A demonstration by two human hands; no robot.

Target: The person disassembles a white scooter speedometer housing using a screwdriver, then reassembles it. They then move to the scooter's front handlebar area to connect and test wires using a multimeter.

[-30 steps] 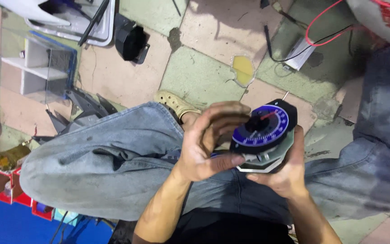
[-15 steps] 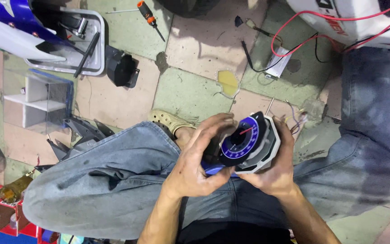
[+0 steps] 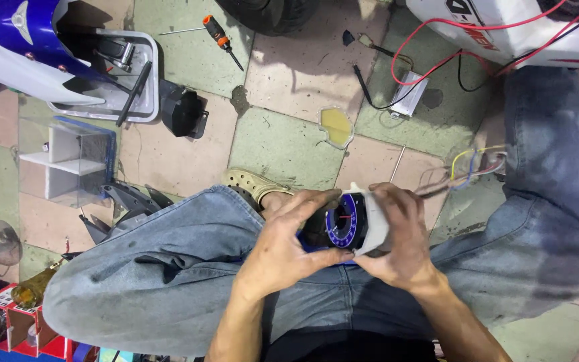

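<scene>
— What is the person holding there?

— A round gauge (image 3: pixel 347 224) with a blue dial, above the lap, over the jeans (image 3: pixel 169 268). The left hand (image 3: pixel 283 251) closes around its near side, and the right hand (image 3: pixel 400 238) grips the pale housing from the other side. Both hands hold it firmly.

— And around them?

— Thin coloured wires (image 3: pixel 470 167) go from the gauge to the right. On the tiled floor (image 3: pixel 283 144) lies a yellow lens (image 3: pixel 336 127), farther away a screwdriver (image 3: pixel 221 40) with an orange handle, and a grey tray (image 3: pixel 139 87) on the left.
</scene>
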